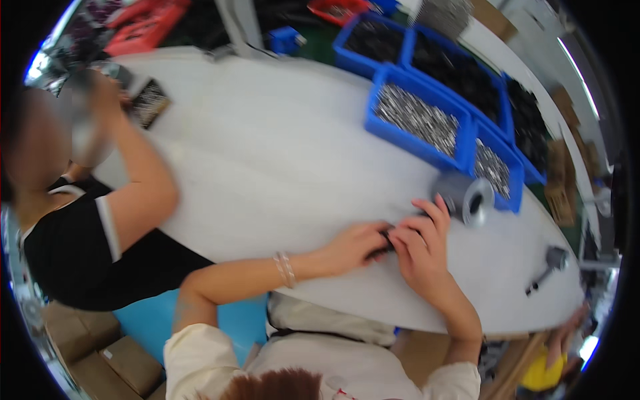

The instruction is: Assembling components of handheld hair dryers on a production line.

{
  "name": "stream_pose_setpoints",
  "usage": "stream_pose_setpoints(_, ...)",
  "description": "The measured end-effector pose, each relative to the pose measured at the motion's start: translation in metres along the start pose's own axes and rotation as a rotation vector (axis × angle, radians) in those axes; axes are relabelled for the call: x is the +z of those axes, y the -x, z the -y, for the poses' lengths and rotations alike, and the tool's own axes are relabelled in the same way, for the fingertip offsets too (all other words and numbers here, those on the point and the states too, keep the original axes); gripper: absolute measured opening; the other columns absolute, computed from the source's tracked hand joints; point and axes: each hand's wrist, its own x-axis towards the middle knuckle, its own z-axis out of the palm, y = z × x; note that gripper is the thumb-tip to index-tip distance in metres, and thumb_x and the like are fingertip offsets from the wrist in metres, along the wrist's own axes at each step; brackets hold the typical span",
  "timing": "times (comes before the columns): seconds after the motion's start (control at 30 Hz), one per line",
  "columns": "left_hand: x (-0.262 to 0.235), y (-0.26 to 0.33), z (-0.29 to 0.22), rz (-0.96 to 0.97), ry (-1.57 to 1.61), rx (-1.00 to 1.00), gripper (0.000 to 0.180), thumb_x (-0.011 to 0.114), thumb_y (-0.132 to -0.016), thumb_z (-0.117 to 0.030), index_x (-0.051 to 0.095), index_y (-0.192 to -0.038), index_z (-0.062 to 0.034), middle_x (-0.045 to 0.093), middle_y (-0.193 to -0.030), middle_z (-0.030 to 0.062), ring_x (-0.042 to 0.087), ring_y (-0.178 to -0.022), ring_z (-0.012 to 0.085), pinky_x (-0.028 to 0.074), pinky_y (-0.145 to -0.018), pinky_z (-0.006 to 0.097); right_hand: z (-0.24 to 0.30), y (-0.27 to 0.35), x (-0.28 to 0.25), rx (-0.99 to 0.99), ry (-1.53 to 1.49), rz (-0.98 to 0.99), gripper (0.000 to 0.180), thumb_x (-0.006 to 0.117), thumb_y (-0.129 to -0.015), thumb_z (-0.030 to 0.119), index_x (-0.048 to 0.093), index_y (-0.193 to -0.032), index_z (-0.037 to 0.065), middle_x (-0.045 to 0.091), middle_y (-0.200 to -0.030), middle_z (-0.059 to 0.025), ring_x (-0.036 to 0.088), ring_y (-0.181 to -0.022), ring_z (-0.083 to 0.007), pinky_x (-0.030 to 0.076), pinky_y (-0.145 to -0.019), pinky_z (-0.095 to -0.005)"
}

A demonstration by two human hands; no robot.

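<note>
My left hand (352, 249) reaches in over the white table, its fingers pinched on a small black part (380, 251). Close against it, my right hand (421, 253) has its thumb and curled fingers at the same part, with the upper fingers lifted toward a grey cylindrical fixture (475, 200). That fixture lies on its side with a round, dark opening at its end. Fingers cover most of the black part, and blur hides its exact shape.
Blue bins (415, 141) with small shiny metal pieces and black parts line the far right edge. A grey-headed tool (550, 267) lies at the right. On the left, a co-worker's arm (143, 170) rests over the table near an open box of metal pieces (151, 103).
</note>
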Motion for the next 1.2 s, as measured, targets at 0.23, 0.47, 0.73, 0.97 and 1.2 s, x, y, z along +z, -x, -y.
stream_pose_setpoints(0.23, -0.004, -0.004, -0.008, 0.030, 0.339, -0.234, 0.038, 0.038, -0.086, -0.022, 0.052, -0.115, -0.0005, 0.049, -0.065, 0.0023, 0.035, -0.044, 0.0073, 0.025, -0.042, 0.024, -0.002, 0.011, 0.017, 0.029, 0.082, -0.033, 0.028, 0.073, -0.068, 0.004, 0.057, -0.090, 0.004, 0.050, -0.094, -0.0118, 0.050, -0.098, -0.0338, 0.036, -0.095, -0.0566)
stream_pose_setpoints(0.47, -0.002, -0.003, -0.003, 0.080, 0.385, -0.214, 0.027, 0.039, -0.090, -0.024, 0.050, -0.104, -0.0037, 0.044, -0.063, -0.0001, 0.034, -0.045, 0.0070, 0.023, -0.042, 0.024, 0.010, 0.015, 0.009, 0.081, 0.070, 0.045, 0.040, 0.078, -0.062, 0.004, 0.055, -0.094, 0.003, 0.048, -0.096, -0.0129, 0.048, -0.097, -0.0353, 0.037, -0.093, -0.0562)
stream_pose_setpoints(0.73, -0.002, 0.000, -0.004, 0.086, 0.440, -0.223, 0.025, 0.039, -0.093, -0.024, 0.051, -0.102, -0.0039, 0.046, -0.067, 0.0006, 0.036, -0.046, 0.0070, 0.024, -0.041, 0.024, 0.009, 0.019, 0.020, 0.069, 0.048, -0.006, 0.039, 0.078, -0.062, 0.000, 0.055, -0.094, 0.003, 0.049, -0.096, -0.0127, 0.051, -0.103, -0.0383, 0.034, -0.096, -0.0614)
stream_pose_setpoints(0.97, -0.005, 0.001, -0.007, 0.094, 0.387, -0.222, 0.032, 0.034, -0.095, -0.021, 0.048, -0.115, 0.0003, 0.048, -0.069, 0.0018, 0.037, -0.047, 0.0083, 0.030, -0.042, 0.025, -0.012, 0.031, 0.032, -0.194, 0.114, -0.167, 0.024, 0.078, -0.070, 0.007, 0.063, -0.086, -0.001, 0.056, -0.100, -0.0120, 0.059, -0.102, -0.0400, 0.038, -0.096, -0.0655)
stream_pose_setpoints(1.2, -0.011, 0.000, -0.011, 0.154, 0.194, -0.197, 0.038, 0.030, -0.095, -0.023, 0.048, -0.117, 0.0028, 0.054, -0.074, 0.0044, 0.046, -0.053, 0.0118, 0.038, -0.052, 0.026, -0.011, 0.028, 0.027, -0.227, 0.104, -0.170, 0.015, 0.072, -0.072, 0.002, 0.067, -0.085, -0.003, 0.060, -0.104, -0.0120, 0.062, -0.100, -0.0388, 0.042, -0.094, -0.0648)
